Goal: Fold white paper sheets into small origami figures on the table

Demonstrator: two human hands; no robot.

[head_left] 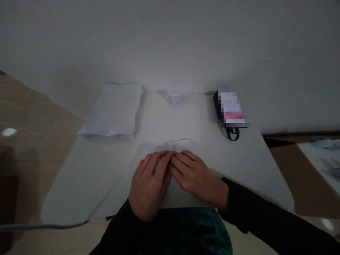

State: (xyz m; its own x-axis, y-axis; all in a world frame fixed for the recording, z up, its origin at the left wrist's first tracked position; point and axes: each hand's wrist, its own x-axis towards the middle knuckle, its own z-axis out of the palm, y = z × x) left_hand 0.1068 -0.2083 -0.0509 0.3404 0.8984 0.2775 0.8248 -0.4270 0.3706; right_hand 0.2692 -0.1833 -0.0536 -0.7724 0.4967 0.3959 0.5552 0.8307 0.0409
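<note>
A piece of white paper (pixel 182 143), folded into a strip, lies at the near middle of the table. My left hand (pixel 150 180) is closed over its left part, fingers bent and pressed together. From the right, my right hand (pixel 192 173) grips the same paper, its fingertips meeting those of the left hand. Both hands cover most of the paper, so its full shape is hidden. Beyond them, against the wall, sits a small folded paper piece (pixel 174 97) with pointed ends.
A stack of white paper (pixel 114 109) lies at the back left of the white table (pixel 170 120). At the back right rests a black case (pixel 218 108) with a strap loop and a blurred label. A wall rises behind. A cable (pixel 47 226) runs past the near left edge.
</note>
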